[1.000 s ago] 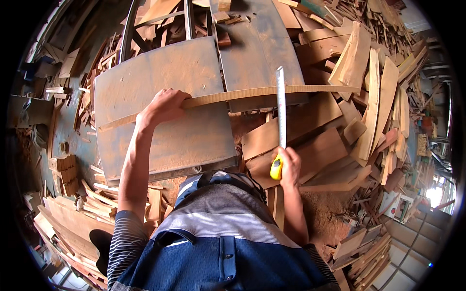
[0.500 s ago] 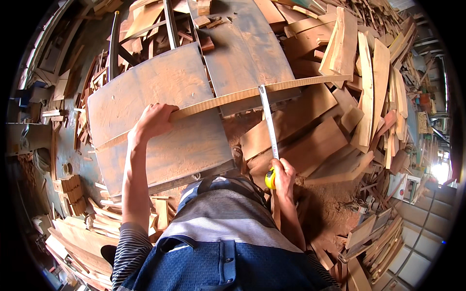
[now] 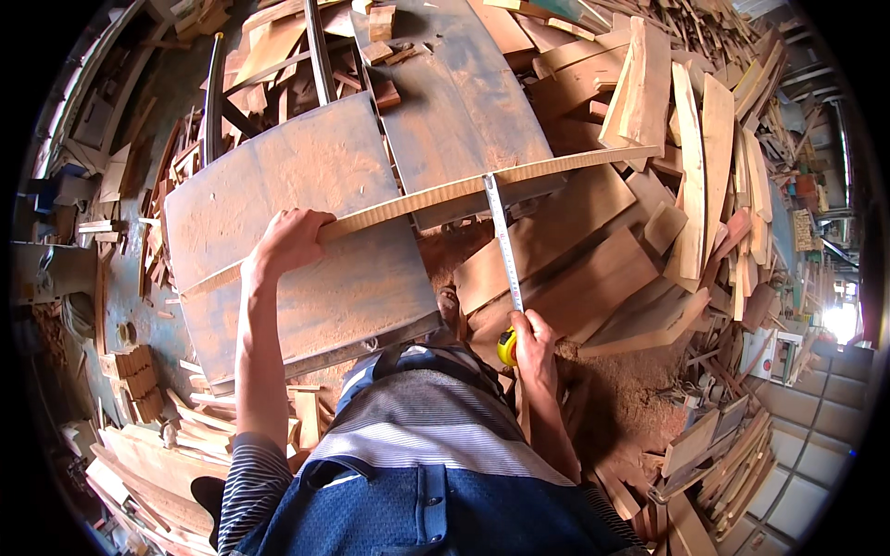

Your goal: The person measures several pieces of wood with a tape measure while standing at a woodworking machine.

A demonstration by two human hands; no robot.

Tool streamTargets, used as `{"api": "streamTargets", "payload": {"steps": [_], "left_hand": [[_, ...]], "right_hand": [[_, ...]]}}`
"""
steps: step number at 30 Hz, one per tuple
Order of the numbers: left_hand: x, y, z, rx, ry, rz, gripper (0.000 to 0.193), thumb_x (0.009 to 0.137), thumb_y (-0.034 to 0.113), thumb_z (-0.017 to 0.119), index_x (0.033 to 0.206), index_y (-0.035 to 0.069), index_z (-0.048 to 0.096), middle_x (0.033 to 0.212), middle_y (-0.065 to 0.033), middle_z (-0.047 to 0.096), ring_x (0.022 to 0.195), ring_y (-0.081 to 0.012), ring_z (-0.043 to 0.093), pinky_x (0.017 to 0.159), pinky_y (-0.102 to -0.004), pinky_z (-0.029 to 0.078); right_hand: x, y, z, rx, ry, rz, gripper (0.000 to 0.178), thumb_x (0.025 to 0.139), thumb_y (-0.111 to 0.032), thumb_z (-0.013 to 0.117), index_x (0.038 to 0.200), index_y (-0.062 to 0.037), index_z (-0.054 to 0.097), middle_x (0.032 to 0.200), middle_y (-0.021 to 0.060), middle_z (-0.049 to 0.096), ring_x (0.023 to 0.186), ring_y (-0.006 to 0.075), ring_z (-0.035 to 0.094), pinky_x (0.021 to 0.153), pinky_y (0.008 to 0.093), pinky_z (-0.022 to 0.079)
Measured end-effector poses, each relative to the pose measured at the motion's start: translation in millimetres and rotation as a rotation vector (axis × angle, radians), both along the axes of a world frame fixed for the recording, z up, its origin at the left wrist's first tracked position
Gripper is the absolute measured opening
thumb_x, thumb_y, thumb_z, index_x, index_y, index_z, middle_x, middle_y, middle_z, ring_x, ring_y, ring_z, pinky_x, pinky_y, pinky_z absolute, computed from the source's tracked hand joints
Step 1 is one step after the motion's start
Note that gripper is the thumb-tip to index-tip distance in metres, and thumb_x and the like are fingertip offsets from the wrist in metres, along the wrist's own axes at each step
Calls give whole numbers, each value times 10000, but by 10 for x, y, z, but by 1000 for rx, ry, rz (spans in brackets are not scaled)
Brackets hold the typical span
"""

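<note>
A long, narrow wooden board point(image 3: 436, 195) stands on edge across the dusty metal saw table point(image 3: 306, 162), its right part reaching out over stacked planks. My left hand point(image 3: 289, 239) is closed over the board near its left part. In my right hand point(image 3: 534, 345), in front of my body, is a yellow tape measure point(image 3: 507, 347). Its pale blade point(image 3: 502, 243) is drawn out away from me, and the blade's end meets the board right of its middle. My right fingers wrap the tape's case and partly hide it.
Loose planks point(image 3: 584, 278) are heaped right of the table, with more boards point(image 3: 691, 167) beyond. Small wood blocks point(image 3: 381, 23) lie on the table's far part. Dark metal rails point(image 3: 320, 56) rise at the far left. Stacked offcuts point(image 3: 158, 463) and sawdust point(image 3: 640, 389) lie on the floor.
My right hand and the tape case have shifted slightly left. The blade's end sits a little lower and further left in view. My left hand keeps its grip on the board.
</note>
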State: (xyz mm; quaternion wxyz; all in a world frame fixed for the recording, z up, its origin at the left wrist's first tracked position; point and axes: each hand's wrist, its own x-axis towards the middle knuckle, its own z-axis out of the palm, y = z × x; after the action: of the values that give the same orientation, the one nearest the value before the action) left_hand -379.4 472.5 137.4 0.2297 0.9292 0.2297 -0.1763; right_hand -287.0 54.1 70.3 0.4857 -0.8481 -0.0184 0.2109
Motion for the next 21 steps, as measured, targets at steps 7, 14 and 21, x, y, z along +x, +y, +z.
{"api": "streamTargets", "payload": {"steps": [7, 14, 21], "left_hand": [[-46, -21, -34, 28, -56, -34, 511, 697, 8, 667, 1200, 84, 722, 995, -194, 731, 952, -340, 707, 872, -414, 548], [-160, -332, -45, 13, -24, 6, 496, 723, -1, 619, 1198, 107, 710, 1050, -170, 733, 981, -332, 704, 898, -419, 543], [-720, -890, -773, 165, -366, -128, 342, 740, -48, 650, 1077, 13, 632, 1202, -137, 653, 1119, -319, 651, 941, -398, 557]], "right_hand": [[-12, 11, -7, 244, 149, -105, 244, 934, -200, 643, 782, -11, 620, 664, 23, 566, 600, 102, 514, 557, 285, 412], [198, -237, -497, 804, 566, -396, 197, 959, -279, 618, 1031, -95, 625, 751, 30, 619, 627, 157, 607, 540, 298, 500], [177, -513, -881, 884, 958, -519, 233, 958, -321, 614, 1054, -112, 644, 759, 60, 636, 622, 209, 604, 529, 360, 494]]}}
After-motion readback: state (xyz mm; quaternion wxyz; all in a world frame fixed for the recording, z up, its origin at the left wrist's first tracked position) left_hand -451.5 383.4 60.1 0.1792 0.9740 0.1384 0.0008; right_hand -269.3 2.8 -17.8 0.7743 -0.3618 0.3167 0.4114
